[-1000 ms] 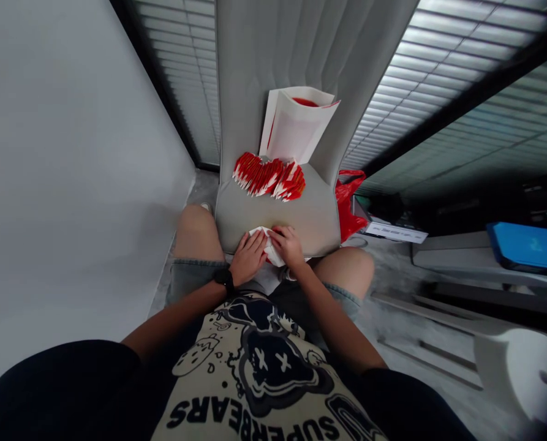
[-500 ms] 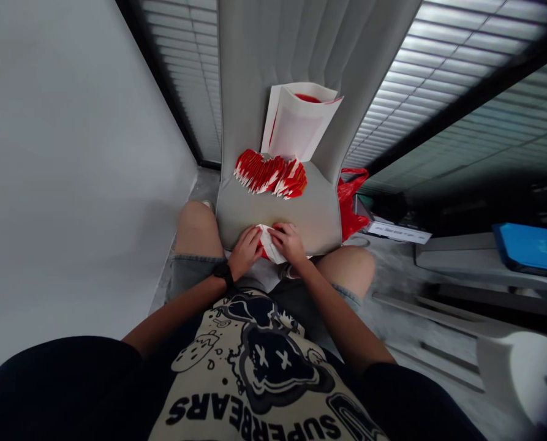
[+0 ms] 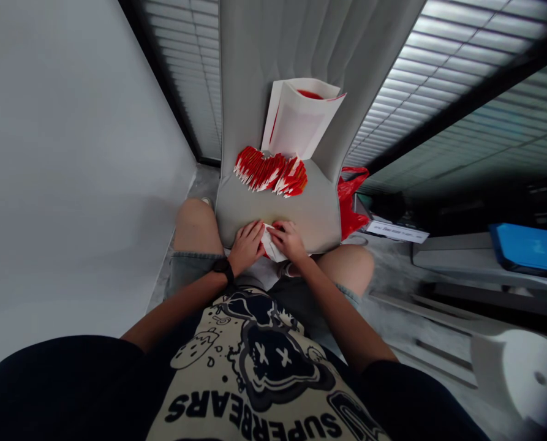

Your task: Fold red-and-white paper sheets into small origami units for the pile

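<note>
A pale wall (image 3: 71, 153) rose to the left of the grip, slatted blinds (image 3: 415, 79) stood beyond it to the right, and a grey chair (image 3: 236, 208) faced the person. At the front edge of its seat, between the two hands, lay the white-and-red paper (image 3: 274, 250). The left hand (image 3: 247, 246) was closed on its left side, fingers curled over it; the right hand (image 3: 292, 241) gripped its right side with bent fingers. How firmly either pinched was too small to tell. Ahead of the grip, farther back on the seat, red-and-white folded pieces (image 3: 257, 170) sat in a fanned row; behind them a white paper sleeve (image 3: 303, 122) leaned on the backrest. A red plastic bag (image 3: 350, 202) was off to the grip's right. The step in hand looked like a fold being shaped; the next move seemed to call for aligned edges and firm, even pressure along the crease.
</note>
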Motion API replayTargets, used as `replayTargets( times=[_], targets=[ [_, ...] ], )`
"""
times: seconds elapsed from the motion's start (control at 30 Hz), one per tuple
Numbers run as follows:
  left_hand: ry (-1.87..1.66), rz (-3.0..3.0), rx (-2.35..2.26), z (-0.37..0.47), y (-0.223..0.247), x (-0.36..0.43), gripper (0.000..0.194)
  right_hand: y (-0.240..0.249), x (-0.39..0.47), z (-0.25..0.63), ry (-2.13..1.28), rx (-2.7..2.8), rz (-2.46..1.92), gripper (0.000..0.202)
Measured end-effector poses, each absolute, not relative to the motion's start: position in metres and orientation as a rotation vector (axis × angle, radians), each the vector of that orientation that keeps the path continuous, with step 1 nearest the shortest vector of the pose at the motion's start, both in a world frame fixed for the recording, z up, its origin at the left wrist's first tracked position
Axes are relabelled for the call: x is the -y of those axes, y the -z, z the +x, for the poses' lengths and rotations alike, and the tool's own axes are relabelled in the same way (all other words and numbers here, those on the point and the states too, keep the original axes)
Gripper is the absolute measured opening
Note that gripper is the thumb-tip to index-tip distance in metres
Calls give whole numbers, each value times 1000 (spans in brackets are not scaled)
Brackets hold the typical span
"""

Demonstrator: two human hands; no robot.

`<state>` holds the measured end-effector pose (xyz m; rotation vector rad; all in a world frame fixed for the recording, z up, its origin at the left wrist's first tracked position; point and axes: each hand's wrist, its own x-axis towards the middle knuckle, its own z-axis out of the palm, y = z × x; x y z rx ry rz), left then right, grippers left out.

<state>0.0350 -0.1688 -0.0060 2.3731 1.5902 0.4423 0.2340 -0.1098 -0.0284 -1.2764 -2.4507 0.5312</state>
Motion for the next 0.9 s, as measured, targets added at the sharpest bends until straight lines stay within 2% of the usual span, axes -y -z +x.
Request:
replayTargets(
  times=[0.53, 0.9],
  targets=[
    [-401, 2377, -1635, 38, 5, 169, 62, 13, 129, 228, -414, 2568, -1338, 43],
    [-381, 2371, -1639, 40, 4, 170, 62, 14, 131, 230, -462, 2489, -1353, 41]
  ],
)
